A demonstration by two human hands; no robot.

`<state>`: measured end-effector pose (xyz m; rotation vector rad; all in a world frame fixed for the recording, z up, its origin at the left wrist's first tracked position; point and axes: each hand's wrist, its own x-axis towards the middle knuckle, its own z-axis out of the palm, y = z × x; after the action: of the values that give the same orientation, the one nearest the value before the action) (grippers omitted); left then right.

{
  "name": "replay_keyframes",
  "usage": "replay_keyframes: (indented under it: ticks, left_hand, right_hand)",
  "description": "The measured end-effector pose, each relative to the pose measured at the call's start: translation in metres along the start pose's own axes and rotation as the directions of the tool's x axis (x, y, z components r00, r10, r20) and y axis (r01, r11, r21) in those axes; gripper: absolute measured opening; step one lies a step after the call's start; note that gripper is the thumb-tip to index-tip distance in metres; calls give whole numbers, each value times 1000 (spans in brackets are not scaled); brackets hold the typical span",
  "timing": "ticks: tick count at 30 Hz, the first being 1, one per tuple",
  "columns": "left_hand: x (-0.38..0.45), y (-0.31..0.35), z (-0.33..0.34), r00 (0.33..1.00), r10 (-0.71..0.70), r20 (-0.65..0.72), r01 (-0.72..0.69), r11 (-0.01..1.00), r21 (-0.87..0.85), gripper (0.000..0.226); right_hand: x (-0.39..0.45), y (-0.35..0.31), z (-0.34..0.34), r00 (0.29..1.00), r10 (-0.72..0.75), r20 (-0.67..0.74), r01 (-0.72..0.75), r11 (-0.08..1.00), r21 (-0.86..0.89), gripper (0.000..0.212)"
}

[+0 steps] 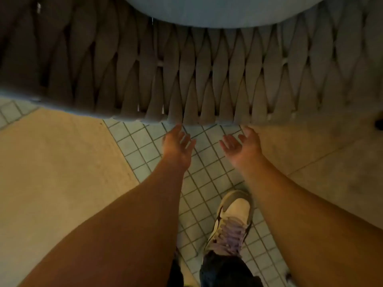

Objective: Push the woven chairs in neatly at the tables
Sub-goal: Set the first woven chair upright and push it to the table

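No legible text or markings anywhere.

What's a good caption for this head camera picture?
Two open hands, left hand and right hand, reach for a woven chair.

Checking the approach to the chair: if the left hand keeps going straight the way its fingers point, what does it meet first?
Most likely the woven chair back. The open left hand points at its lower edge, fingertips nearly touching it; nothing lies between, though depth is hard to judge.
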<state>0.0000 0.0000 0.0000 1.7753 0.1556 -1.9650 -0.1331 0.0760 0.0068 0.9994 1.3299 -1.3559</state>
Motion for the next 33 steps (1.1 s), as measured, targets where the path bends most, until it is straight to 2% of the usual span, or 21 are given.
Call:
replay_keyframes:
  ticks: [4, 7, 9, 12, 15, 17, 19, 22, 24, 27, 31, 33]
  left_hand:
    - [26, 14, 13, 991, 125, 51, -120, 989, -89, 55]
    - [40, 29, 13, 983, 172, 58, -166, 981, -103, 63]
    - [47, 31, 12, 985, 170, 25, -167, 981, -96, 63]
    - [50, 32, 11, 987, 158, 10, -156, 984, -91, 62]
    - [42, 36, 3, 986, 156, 50, -151, 984, -90, 62]
    - [27, 39, -2, 983, 171, 71, -168, 984, -56, 54]
    - [3, 42, -12, 983, 175, 61, -173, 984, -39, 43]
    - [-50, 52, -31, 985, 169, 45, -168, 986, -21, 38]
    - [-100, 61, -43, 984, 174, 32, -174, 985, 13, 32]
    - [-182, 77, -60, 981, 194, -3, -193, 977, 89, 39]
    - [-278, 93, -71, 980, 196, -11, -192, 968, 160, 23]
    - [-324, 104, -67, 977, 208, -37, -199, 964, 177, 22]
  right_hand:
    - [26, -25, 0, 987, -159, 13, 159, 987, -2, 34]
    - [41, -44, 5, 966, -242, 89, 239, 970, 47, 47]
    - [48, -51, 10, 964, -246, 106, 243, 969, 36, 57]
    - [53, -52, 12, 971, -232, 57, 230, 973, 32, 62]
    - [42, -53, 6, 973, -218, 71, 218, 976, 5, 58]
    - [23, -52, 0, 977, -203, 61, 204, 979, -21, 54]
    - [-6, -46, -5, 978, -194, 80, 198, 979, -40, 49]
    - [-66, -35, -18, 987, -142, 71, 147, 987, -67, 47]
    - [-114, -28, -27, 996, -82, 43, 84, 995, -53, 52]
    - [-193, -21, -39, 999, -8, -45, 6, 999, -48, 61]
    - [-291, -19, -52, 994, 26, -102, -33, 997, -72, 68]
    - [-339, -26, -51, 994, 33, -101, -40, 997, -70, 70]
